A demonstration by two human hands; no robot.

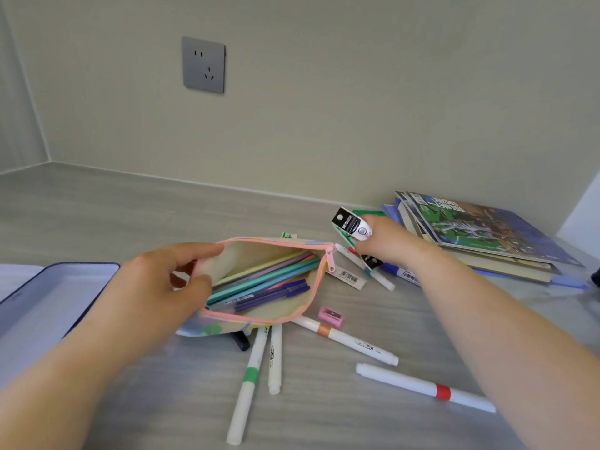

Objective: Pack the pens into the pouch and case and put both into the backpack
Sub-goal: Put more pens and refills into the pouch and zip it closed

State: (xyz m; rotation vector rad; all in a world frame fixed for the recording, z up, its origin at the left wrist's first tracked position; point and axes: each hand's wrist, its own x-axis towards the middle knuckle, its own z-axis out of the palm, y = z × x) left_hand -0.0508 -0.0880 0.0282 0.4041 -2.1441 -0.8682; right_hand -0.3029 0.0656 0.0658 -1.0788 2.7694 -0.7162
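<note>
A cream fabric pouch with a pink zipper lies open on the desk, with several pastel and purple pens inside. My left hand grips the pouch's left rim and holds its mouth apart. My right hand is raised just right of the pouch, fingers closed on a small black-and-white packaged item. Loose white markers lie in front: one with a green band, a short one, one with an orange band, one with a red band. An open case sits at the left.
A pink sharpener lies beside the pouch. More markers and a barcode tag lie under my right hand. A stack of books and magazines is at the back right. A wall socket is on the wall behind.
</note>
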